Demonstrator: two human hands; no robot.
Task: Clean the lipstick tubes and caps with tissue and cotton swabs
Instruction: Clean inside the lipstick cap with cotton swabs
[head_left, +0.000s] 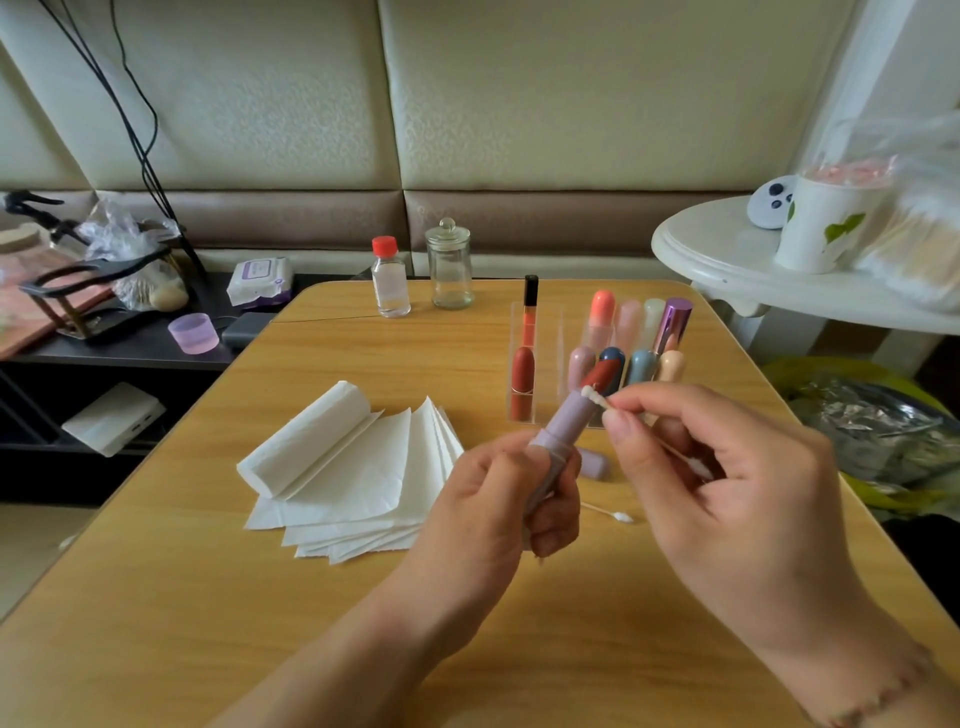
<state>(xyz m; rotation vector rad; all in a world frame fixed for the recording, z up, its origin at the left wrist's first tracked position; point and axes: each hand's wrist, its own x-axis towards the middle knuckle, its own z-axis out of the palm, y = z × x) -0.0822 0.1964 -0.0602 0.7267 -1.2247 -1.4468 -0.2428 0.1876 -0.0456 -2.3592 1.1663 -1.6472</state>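
Lilac tube (563, 441): centre of the frame, tilted, red stick at its top, gripped by the left hand (498, 499).
Swab (597, 399): pinched by the right hand (727, 478), its tip touching the tube's top rim.
Cap (595, 464): lies on the table (208, 597) just behind the tube.
Tissues (358, 478): fanned stack, left of the hands.
Second swab (615, 514): on the table between the hands.
Rack (540, 358): clear, holds more lipsticks, above the hands in the frame.
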